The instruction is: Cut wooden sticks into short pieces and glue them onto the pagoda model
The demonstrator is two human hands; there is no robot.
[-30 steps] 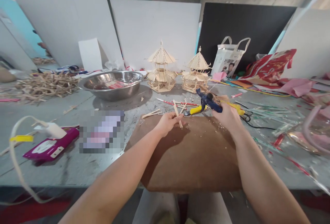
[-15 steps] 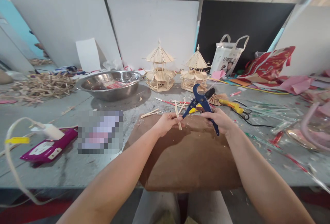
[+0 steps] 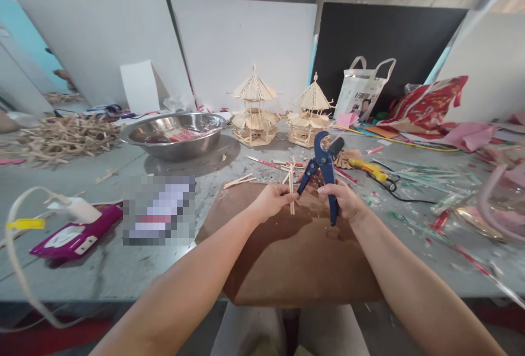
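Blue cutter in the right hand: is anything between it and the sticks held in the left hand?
Nothing visible stands between them. The left hand pinches the sticks upright just left of the blue cutter gripped by the right hand; only a narrow open gap separates them above the brown board.

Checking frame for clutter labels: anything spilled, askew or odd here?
Mostly litter: wood chips speckle the brown board, loose sticks lie off its far edge, and clear wrappers are strewn right. Both pagoda models stand upright. The blue cutter in the right hand looks intact.
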